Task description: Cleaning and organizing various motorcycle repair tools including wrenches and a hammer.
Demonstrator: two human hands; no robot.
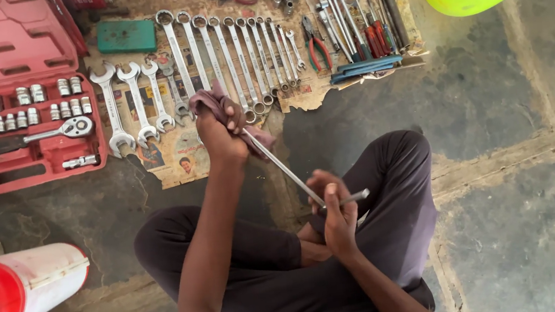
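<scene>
Head view: left hand (220, 131) gripping purple rag (205, 101) around long steel rod (286, 167), wiping toward 11 o'clock; right hand (333, 205) fingers clamping rod's near end over lap. Risk: rod tip swinging, scattering wrench row (225, 64) on floor.

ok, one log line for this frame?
left hand: cloth on metal rod | right hand: grips rod end | wrenches on floor

Soft, even daylight, faint shadows, mild glare on the steel wrenches (231, 57), sharp focus, slight wide-angle bending at the edges.
</scene>
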